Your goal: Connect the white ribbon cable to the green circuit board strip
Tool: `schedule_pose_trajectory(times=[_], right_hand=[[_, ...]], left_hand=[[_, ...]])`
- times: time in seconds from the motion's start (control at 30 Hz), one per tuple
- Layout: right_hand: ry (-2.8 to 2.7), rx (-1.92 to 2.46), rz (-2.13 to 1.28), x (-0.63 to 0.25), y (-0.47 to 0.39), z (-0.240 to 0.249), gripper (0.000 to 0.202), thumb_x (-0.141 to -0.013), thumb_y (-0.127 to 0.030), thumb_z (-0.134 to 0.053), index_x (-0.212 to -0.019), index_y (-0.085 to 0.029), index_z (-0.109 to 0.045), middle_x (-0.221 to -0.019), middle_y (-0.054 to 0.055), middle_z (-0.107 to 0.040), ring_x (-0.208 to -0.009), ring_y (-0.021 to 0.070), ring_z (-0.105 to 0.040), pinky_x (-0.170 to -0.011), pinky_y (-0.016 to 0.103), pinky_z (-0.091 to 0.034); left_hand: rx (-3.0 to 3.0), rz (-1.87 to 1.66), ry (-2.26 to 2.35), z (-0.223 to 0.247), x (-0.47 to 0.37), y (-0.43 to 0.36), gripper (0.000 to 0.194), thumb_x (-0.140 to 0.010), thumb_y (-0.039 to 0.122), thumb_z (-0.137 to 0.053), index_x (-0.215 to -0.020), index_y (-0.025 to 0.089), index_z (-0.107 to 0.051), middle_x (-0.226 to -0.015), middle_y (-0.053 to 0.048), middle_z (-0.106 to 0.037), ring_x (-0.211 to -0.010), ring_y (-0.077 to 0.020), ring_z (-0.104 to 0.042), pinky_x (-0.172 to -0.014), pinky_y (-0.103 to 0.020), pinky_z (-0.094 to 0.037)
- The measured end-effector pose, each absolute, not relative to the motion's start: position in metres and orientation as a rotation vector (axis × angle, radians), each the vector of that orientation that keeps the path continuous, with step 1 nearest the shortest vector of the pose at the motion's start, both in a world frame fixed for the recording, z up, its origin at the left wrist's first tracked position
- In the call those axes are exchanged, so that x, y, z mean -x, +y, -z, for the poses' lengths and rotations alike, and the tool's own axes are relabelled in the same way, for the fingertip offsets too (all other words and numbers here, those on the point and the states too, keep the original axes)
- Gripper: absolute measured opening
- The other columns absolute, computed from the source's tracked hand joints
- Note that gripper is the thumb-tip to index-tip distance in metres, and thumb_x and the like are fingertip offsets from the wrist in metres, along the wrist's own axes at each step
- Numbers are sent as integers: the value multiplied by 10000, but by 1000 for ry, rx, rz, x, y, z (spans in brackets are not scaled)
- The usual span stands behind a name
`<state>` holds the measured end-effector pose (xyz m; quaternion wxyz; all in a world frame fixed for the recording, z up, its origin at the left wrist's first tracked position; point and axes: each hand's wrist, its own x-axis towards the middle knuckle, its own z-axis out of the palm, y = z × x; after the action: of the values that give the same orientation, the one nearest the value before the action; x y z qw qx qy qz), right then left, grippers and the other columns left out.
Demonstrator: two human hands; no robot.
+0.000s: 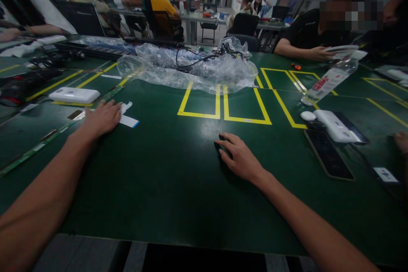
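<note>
On the left of the green table (191,187), my left hand (103,119) lies over a long thin green circuit strip (41,146) and the end of a white ribbon piece (129,121). Its fingers are stretched forward and lie flat. My right hand (239,155) rests near the middle of the table with its fingers apart and slightly bent. Nothing shows between them, only a dark shadow under the fingertips. Beyond both hands lies crumpled clear plastic wrap (191,68) with black cables on top.
A white box-like device (75,94) sits at the left. To the right are a phone (328,153), a white power bank (334,126), a round white item (308,115) and a tilted bottle (331,78). Yellow tape outlines (248,121) mark the table. People sit around and behind.
</note>
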<state>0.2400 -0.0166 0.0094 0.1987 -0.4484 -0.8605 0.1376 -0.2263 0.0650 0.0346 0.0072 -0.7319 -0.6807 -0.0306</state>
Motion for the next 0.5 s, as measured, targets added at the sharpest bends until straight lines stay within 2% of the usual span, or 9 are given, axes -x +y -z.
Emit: schedule_pose_trajectory(times=[0.07, 0.2, 0.33, 0.5], right_hand=[[-2404, 1257, -389, -239, -17, -10, 384, -1013, -256, -514, -1351, -155, -664, -1490, 188, -586, -1418, 321, -507, -1163, 588, -421], [-2386, 1251, -387, -238, -17, -11, 386, -1014, -253, -510, -1355, -150, -660, -1473, 178, -606, -1393, 302, -534, -1157, 558, -437], [-2436, 1219, -362, -233, -20, -13, 451, -1012, -246, -506, -1444, -145, -588, -1528, 167, -567, -1442, 294, -490, -1199, 562, -390], [-2608, 1140, -350, -223, -31, -16, 530, -1027, -261, -478, -1549, -172, -469, -1606, 134, -483, -1516, 279, -394, -1258, 592, -277]], left_hand=[[2381, 71, -2062, -24, 204, 72, 514, -1090, 213, -295, -1501, -58, -445, -1539, -268, -458, -1447, -379, -432, -1121, -626, -400], [2735, 108, -1644, -8, 120, 61, 501, -1075, 232, -387, -1556, 120, -471, -1604, -121, -430, -1504, -248, -389, -1246, -459, -311], [2989, 360, -1021, -2, 45, 27, 449, -1047, 150, -449, -1485, 131, -548, -1534, -133, -520, -1446, -253, -481, -1194, -471, -416], [3037, 554, -781, -2, 22, 2, 369, -1032, 103, -502, -1385, 106, -608, -1442, -162, -602, -1376, -250, -563, -1140, -440, -506]])
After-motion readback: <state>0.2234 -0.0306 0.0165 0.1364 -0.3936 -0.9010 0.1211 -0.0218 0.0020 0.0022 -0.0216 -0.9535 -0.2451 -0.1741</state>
